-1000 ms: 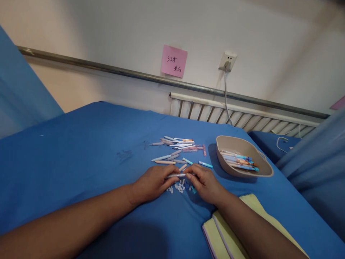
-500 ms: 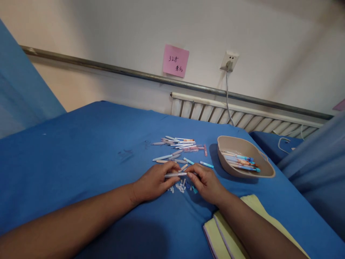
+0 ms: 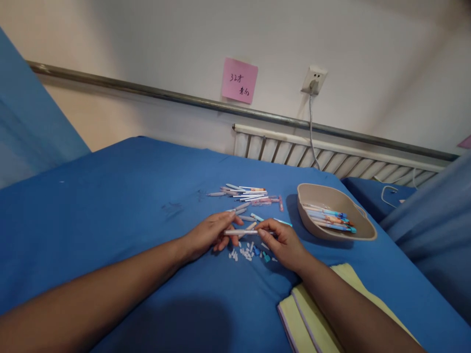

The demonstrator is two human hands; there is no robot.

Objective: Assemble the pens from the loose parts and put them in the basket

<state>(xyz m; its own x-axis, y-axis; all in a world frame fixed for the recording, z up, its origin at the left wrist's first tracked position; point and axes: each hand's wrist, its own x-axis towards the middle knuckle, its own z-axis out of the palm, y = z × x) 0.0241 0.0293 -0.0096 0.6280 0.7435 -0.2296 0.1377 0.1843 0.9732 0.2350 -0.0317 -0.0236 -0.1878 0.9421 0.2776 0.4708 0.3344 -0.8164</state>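
My right hand (image 3: 282,241) pinches a pale pen barrel (image 3: 241,232) near its right end, holding it level above the bed. Beside the barrel's left end, my left hand (image 3: 213,234) has its fingers apart and loosely curled; the barrel crosses in front of the fingertips. Under the hands lie several small white pieces (image 3: 246,253) and a teal piece (image 3: 267,256). Just beyond them, pen barrels (image 3: 247,218) in grey and light blue are scattered. Farther back is a pile of white refills (image 3: 250,197) with pink pen parts (image 3: 270,200).
At the right stands a beige basket (image 3: 362,234) with several pens (image 3: 327,218) in it. A folded yellow cloth (image 3: 305,314) lies under my right forearm. The blue sheet (image 3: 110,211) reaches back to a wall with a metal rail (image 3: 165,96) and a radiator (image 3: 279,144).
My left hand has loosened its pinch on the pen barrel and spread its fingers. The barrel has risen slightly, still pinched by my right hand, and more of the small white pieces show.
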